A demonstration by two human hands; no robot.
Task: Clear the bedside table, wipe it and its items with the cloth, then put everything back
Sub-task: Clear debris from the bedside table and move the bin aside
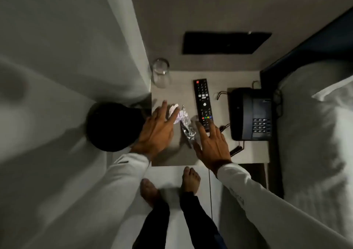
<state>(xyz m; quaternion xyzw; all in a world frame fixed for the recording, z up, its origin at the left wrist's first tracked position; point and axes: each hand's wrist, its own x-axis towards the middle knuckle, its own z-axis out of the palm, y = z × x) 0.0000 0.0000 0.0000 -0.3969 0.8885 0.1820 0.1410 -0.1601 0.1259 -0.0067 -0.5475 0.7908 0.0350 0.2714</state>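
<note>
Dim, low-contrast wide-angle view with motion blur and edge distortion.

Lighting: weak, cool grey throughout; source not visible. Shadows: soft, cast by the left hand [156, 134] and right hand [212, 145] onto the bedside table [219, 157]; black items read as near-featureless dark shapes. Glare: faint glints on the crumpled foil wrapper [188, 128] and the drinking glass [161, 73]. Blur: fingertips, feet and left-side white fabric smeared; remote control [203, 103] fairly sharp, buttons legible as shapes only. Distortion: straight edges bow and splay outward toward the corners; noticeable grain.
</note>
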